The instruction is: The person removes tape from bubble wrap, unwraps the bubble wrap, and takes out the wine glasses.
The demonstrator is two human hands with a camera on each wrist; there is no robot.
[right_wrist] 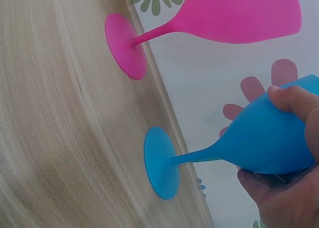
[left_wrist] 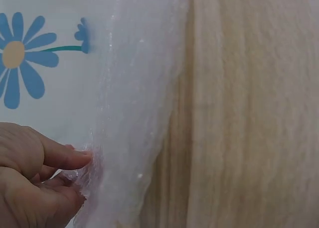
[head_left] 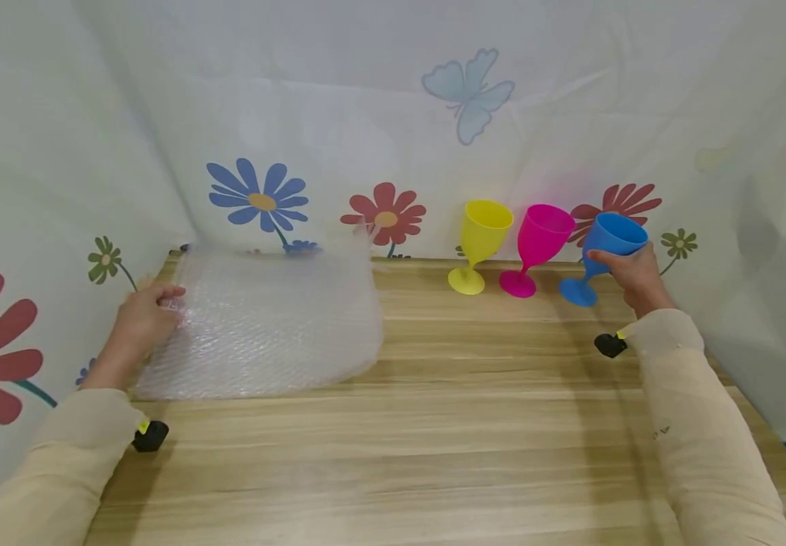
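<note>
My right hand (head_left: pixel 636 278) grips the bowl of a blue goblet (head_left: pixel 615 236), thumb on one side and fingers round the other. In the right wrist view the blue goblet's foot (right_wrist: pixel 162 163) is at the tabletop; I cannot tell whether it touches. To its left a pink goblet (head_left: pixel 544 231) stands upright, and beyond that a yellow goblet (head_left: pixel 486 227). At the left, my left hand (head_left: pixel 145 320) pinches the edge of a clear sheet of bubble wrap (head_left: pixel 270 326) between thumb and fingers. The left wrist view shows the plastic (left_wrist: pixel 134 88) bunched at the fingertips.
The wood-grain table (head_left: pixel 433 455) reaches back to a white cloth (head_left: pixel 338 106) printed with flowers and a butterfly. More of this cloth rises at both sides. A small dark object (head_left: pixel 184 248) lies near the back left corner.
</note>
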